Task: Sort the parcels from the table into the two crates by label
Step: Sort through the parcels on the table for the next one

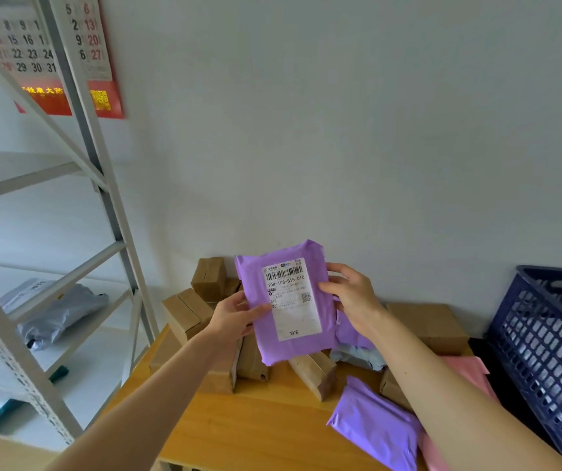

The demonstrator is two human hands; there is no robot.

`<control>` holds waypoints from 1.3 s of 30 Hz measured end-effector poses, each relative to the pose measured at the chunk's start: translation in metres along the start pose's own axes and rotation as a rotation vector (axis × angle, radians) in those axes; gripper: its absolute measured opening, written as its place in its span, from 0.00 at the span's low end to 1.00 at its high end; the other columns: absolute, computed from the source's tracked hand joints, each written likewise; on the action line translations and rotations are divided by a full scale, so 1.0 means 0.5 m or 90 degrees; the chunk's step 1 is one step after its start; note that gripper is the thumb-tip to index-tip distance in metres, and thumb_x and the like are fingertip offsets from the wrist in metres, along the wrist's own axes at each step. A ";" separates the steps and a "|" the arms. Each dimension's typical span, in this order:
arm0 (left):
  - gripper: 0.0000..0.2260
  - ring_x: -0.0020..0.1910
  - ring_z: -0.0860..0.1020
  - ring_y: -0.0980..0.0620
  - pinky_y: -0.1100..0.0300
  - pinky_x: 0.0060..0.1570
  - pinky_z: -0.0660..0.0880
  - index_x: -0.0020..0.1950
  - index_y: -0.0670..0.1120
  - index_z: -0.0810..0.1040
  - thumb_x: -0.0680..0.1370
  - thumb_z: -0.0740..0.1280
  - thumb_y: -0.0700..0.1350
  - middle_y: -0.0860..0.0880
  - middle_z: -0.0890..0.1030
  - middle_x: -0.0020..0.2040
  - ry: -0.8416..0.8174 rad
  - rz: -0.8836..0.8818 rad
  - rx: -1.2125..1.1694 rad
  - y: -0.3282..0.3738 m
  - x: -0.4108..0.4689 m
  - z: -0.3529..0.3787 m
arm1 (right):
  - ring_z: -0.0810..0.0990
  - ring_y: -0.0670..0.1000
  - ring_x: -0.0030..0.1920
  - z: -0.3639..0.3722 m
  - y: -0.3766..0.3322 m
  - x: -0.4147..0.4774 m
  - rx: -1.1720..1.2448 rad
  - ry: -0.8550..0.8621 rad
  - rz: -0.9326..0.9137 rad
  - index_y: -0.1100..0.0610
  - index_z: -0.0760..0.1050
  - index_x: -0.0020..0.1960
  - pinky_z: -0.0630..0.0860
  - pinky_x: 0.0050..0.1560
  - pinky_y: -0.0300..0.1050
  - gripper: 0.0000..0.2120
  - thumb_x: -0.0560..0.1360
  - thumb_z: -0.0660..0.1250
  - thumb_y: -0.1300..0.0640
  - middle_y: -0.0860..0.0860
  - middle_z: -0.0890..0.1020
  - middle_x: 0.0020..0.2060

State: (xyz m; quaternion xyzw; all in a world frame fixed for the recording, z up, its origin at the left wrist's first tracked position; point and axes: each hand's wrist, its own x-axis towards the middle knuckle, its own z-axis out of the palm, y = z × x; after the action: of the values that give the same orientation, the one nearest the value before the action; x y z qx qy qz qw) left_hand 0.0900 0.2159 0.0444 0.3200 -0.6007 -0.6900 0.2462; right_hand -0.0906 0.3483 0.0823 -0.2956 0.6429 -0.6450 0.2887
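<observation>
Head view: a pale wall (374, 130) fills most of the frame. A grey metal rack (113, 212) stands at the left, with a grey plastic bag (62, 311) lying on one of its shelves. A red-edged calendar (96, 45) hangs on the wall behind the rack's upright. Below, a wooden table (255, 426) stands against the wall, and a dark blue slotted crate (544, 351) sits at its right end.

Brown cardboard boxes (187, 311) are heaped along the back of the table. A lilac mailer (374, 423) lies flat near the front right, partly over a pink mailer (469, 372). A pale blue mailer (357, 356) shows among the boxes behind them.

The purple parcel (272, 348) is held up in the air above the boxes, upright and facing the camera. The left hand (235, 316) grips its left edge, thumb on the front and fingers curled behind. The right hand (354, 294) holds the right edge, its thumb pressed to the front beside the label and its fingers wrapped around the side.

The white shipping label (293, 300) carries a barcode and the printed code 108-108-B15-010.
</observation>
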 end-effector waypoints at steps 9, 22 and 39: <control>0.17 0.52 0.83 0.46 0.46 0.55 0.79 0.60 0.44 0.77 0.72 0.73 0.42 0.46 0.84 0.53 -0.033 0.009 0.007 0.038 -0.017 -0.065 | 0.84 0.53 0.50 0.043 -0.016 -0.055 -0.056 -0.064 -0.018 0.43 0.72 0.61 0.82 0.49 0.50 0.30 0.72 0.67 0.74 0.54 0.83 0.48; 0.15 0.53 0.82 0.43 0.43 0.56 0.78 0.58 0.42 0.78 0.73 0.73 0.42 0.43 0.83 0.53 -0.128 -0.047 0.039 -0.007 -0.055 -0.091 | 0.82 0.52 0.46 0.065 0.059 -0.179 -0.036 0.056 0.032 0.46 0.71 0.66 0.80 0.47 0.51 0.35 0.70 0.65 0.78 0.54 0.83 0.45; 0.13 0.49 0.81 0.42 0.44 0.55 0.76 0.56 0.42 0.78 0.73 0.74 0.40 0.41 0.82 0.55 -0.381 -0.079 0.119 -0.103 -0.136 0.224 | 0.82 0.50 0.52 -0.154 0.095 -0.488 -0.073 0.329 0.073 0.48 0.72 0.66 0.82 0.48 0.46 0.33 0.70 0.65 0.77 0.50 0.82 0.50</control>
State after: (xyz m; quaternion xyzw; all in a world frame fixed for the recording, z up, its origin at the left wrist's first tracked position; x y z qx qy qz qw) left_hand 0.0556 0.3487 0.0117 0.1600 -0.6865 -0.7091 -0.0147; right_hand 0.0115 0.5823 0.0327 -0.0999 0.7463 -0.6444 0.1335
